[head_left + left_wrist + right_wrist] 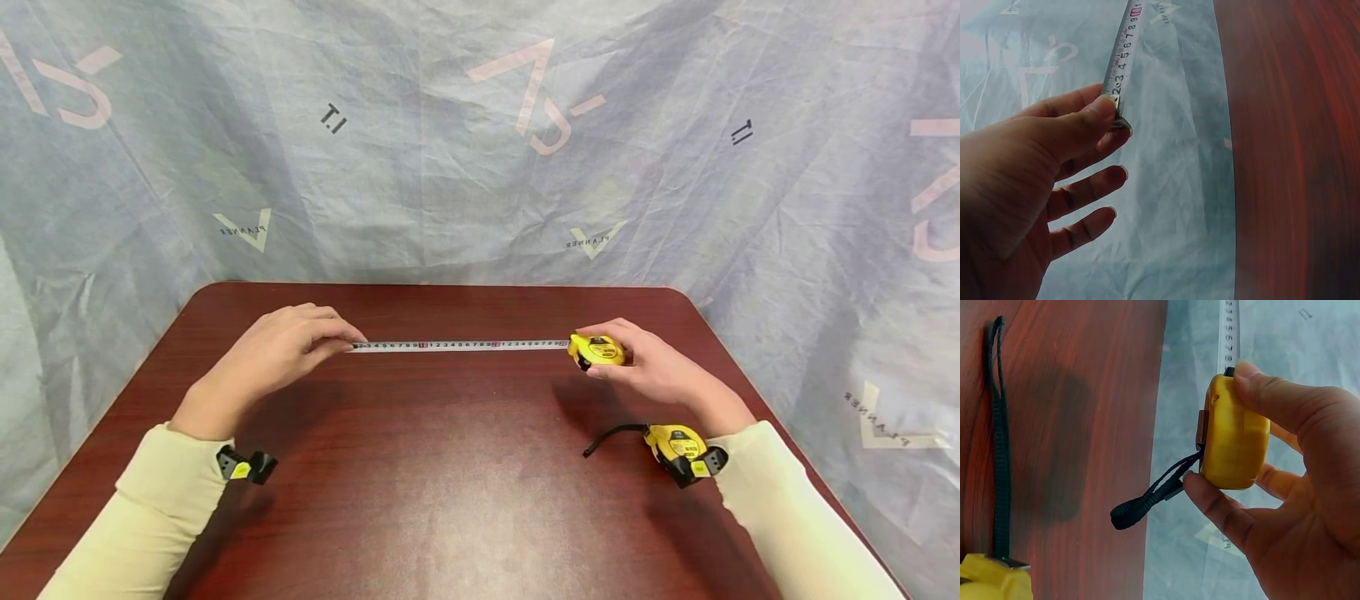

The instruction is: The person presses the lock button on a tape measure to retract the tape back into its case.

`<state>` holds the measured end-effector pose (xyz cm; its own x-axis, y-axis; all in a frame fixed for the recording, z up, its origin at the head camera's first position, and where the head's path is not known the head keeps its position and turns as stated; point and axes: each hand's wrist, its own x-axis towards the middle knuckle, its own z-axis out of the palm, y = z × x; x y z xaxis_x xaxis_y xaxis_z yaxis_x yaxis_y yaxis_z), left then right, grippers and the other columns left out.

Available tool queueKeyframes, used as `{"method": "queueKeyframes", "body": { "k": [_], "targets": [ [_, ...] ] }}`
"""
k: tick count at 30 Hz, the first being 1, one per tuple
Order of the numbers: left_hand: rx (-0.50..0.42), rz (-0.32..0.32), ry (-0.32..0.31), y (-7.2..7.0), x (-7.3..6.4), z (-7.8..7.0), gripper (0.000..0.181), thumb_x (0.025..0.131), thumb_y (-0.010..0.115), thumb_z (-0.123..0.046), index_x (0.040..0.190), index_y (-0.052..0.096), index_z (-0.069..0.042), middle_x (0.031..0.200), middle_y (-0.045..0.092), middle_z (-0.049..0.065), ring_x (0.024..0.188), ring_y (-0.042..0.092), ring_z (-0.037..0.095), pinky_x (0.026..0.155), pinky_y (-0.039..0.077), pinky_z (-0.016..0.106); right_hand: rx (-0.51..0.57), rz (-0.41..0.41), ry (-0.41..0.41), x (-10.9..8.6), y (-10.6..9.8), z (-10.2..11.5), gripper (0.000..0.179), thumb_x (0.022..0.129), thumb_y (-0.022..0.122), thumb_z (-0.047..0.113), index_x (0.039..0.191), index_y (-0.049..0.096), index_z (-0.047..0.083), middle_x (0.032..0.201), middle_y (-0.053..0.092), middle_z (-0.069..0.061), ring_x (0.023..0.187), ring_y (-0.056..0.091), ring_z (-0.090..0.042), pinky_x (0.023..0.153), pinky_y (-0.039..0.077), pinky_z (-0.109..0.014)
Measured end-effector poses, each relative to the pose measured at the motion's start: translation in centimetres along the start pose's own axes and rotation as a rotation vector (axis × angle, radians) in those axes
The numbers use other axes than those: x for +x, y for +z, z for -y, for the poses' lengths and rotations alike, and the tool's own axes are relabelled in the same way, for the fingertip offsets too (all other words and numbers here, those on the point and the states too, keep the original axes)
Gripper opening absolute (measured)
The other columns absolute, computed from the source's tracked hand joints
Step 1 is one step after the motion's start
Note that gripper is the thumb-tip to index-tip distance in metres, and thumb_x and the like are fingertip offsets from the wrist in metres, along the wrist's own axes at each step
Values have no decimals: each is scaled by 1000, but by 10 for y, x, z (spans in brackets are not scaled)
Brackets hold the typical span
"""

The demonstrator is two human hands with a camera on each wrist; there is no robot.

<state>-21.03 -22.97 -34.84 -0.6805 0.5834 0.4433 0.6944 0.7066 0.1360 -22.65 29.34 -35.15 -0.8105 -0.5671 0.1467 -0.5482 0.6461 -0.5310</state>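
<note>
A yellow tape measure (602,351) is gripped by my right hand (652,362) above the right part of the table. Its white blade (457,346), marked in black and red numbers, stretches level across to my left hand (288,346). In the left wrist view, thumb and forefinger pinch the blade's metal end hook (1120,121), while the other fingers are spread. The right wrist view shows the case held between thumb and fingers, with a black wrist strap (1141,503) dangling from it.
A second yellow tape measure (675,442) lies on the dark red wooden table (420,500) below the right wrist, its black strap (615,432) pointing left. A grey printed cloth (420,167) hangs behind the table's far edge. Each wrist wears a small black camera (243,465).
</note>
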Motion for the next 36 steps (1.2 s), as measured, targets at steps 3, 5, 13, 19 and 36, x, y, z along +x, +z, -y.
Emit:
{"method": "queueKeyframes", "body": {
  "k": [3,5,13,19,36],
  "targets": [
    [-5,-2,14,3,4,-3,25,92,79,-15,110,78,-33,101,68,-20,91,64,9,72,50,39,15,3,4,2,1,2,56,93,81,21,144,58,17,125,57,-4,91,59,-19,81,50,-29],
    [-8,-2,20,5,7,-4,26,92,79,-15,110,77,-34,101,68,-20,91,65,10,72,51,39,18,4,2,4,2,3,56,93,81,22,144,58,18,125,57,-3,91,59,-18,81,50,-29],
    [-23,10,44,16,19,-9,24,93,78,-16,110,78,-32,101,69,-18,92,65,13,73,51,39,20,11,-15,10,6,8,56,93,81,22,144,59,17,126,56,-4,98,57,-19,82,51,-31],
    [-45,13,65,21,29,-17,21,93,78,-15,109,79,-28,100,70,-16,90,65,13,74,51,38,46,14,-9,15,9,14,57,92,82,23,144,59,18,126,56,-4,98,59,-19,83,53,-31],
    [-46,20,78,35,51,-29,20,93,79,-16,109,79,-28,100,70,-14,87,65,15,76,50,37,44,13,-25,30,19,28,56,91,83,28,142,61,20,127,56,-3,104,58,-18,85,53,-35]
  ]
}}
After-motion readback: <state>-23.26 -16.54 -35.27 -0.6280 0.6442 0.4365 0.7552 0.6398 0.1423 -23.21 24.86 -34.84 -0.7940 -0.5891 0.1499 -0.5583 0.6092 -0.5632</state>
